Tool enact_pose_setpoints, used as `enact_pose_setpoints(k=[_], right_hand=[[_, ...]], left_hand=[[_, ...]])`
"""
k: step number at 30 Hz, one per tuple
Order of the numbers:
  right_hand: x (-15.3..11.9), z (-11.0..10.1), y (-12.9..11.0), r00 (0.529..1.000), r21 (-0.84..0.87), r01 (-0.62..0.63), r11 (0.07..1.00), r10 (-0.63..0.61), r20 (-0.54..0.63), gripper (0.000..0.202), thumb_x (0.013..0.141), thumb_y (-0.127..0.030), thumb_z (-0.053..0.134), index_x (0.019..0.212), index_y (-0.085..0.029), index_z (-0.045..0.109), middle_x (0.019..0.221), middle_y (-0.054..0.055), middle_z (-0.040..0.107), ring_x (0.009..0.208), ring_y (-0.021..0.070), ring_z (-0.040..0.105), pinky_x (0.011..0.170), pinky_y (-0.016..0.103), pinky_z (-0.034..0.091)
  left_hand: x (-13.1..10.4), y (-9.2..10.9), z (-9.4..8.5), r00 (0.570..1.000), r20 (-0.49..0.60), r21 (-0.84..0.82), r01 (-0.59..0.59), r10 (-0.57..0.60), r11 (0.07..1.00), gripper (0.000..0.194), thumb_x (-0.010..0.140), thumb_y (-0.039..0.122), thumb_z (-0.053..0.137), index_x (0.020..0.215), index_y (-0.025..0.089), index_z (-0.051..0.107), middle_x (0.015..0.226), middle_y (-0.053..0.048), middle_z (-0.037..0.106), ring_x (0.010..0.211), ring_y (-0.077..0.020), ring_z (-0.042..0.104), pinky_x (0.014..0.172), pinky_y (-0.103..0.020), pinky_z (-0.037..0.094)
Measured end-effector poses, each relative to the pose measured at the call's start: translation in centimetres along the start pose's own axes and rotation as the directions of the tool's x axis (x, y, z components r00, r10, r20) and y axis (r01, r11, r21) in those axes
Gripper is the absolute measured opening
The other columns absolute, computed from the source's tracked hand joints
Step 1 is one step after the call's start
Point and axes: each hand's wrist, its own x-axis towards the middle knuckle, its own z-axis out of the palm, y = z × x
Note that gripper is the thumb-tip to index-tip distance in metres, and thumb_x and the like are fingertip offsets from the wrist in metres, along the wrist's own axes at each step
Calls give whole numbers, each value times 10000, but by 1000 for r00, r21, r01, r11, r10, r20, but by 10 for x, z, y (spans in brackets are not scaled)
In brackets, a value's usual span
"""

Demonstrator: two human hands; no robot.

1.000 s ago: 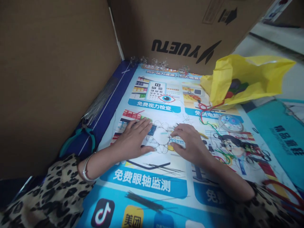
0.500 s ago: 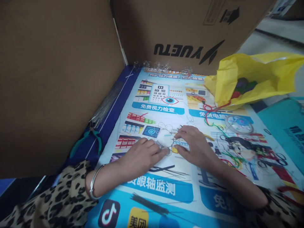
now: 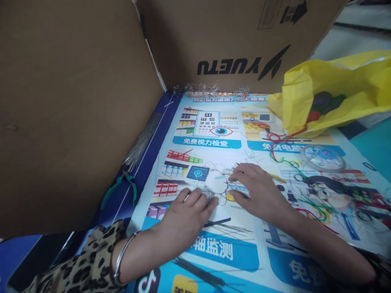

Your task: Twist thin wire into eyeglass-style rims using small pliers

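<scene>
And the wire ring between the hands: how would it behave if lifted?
The wire ring would probably feel light, being only thin, open loops. It likely springs or bends rather than flops, since the loops look rounded. Those openings might snag on fingers.

"What colour is the bag (image 3: 332, 91) beyond the right hand (image 3: 259, 193)?"

"Yellow; the cords (image 3: 273, 150) nearer that hand are red and green."

"And the wire (image 3: 218, 164) between both hands?"

"Silvery grey."

"Left of the left hand (image 3: 189, 215)?"

"Teal-handled pliers (image 3: 135, 190), blue cloth (image 3: 154, 146). Its wrist has a silver bangle (image 3: 118, 262), the sleeve (image 3: 97, 254) black leopard spots on tan."
</scene>
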Motion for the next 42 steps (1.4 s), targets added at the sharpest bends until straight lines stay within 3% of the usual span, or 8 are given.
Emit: enact_pose_setpoints(k=[7, 23, 27, 30, 36, 42], right_hand=[[0, -1, -1, 1000, -5, -15, 1000, 15, 22, 201, 737, -305, 571, 916, -218, 602, 1034, 78, 569, 1054, 263, 468, 870, 443, 385], [-1, -2, -3, 1000, -23, -21, 999, 22, 18, 201, 747, -300, 561, 929, -227, 602, 1039, 73, 576, 1057, 259, 468, 868, 445, 389], [-1, -3, -4, 999, -19, -33, 999, 34, 30, 198, 750, -303, 557, 926, -223, 602, 1038, 74, 574, 1063, 257, 464, 877, 442, 382], [-1, -3, -4, 999, -14, -32, 999, 32, 35, 195, 748, -300, 559, 922, -222, 599, 1035, 74, 571, 1052, 254, 467, 878, 441, 379], [0, -1, -2, 999, -11, -16, 1000, 16, 30, 188, 746, -289, 561, 918, -221, 592, 1037, 72, 564, 1059, 246, 460, 890, 431, 371], [-1, -2, -3, 999, -15, -32, 999, 32, 32, 189, 745, -294, 560, 916, -225, 598, 1039, 69, 570, 1058, 248, 464, 881, 430, 375]], left_hand=[[1, -5, 2, 998, -11, -24, -63, 62, 998, 495, 823, 194, 452, 1312, 164, 382, 1183, -101, 526, 1172, -280, 361, 960, -416, 269], [3, -11, 2, 998, 9, -167, -52, 54, 985, 540, 772, 101, 462, 1299, 196, 387, 1138, -119, 516, 1003, -267, 484, 832, -408, 439], [5, -13, 5, 999, -32, -252, 13, -22, 968, 522, 737, 71, 482, 1234, 228, 449, 1314, -139, 378, 1033, -284, 481, 834, -434, 444], [8, -17, 5, 996, -60, -322, 48, -71, 946, 404, 782, 129, 477, 1178, 204, 490, 1406, -166, 242, 1072, -289, 472, 873, -459, 423], [18, -25, 0, 995, -16, -377, 83, -96, 922, 277, 807, 255, 499, 1063, 157, 533, 1356, -177, 359, 1188, -321, 393, 949, -485, 366], [24, -25, -6, 997, 1, -335, 79, -83, 939, 279, 800, 312, 509, 1026, 147, 527, 1337, -155, 407, 1121, -317, 446, 917, -475, 393]])
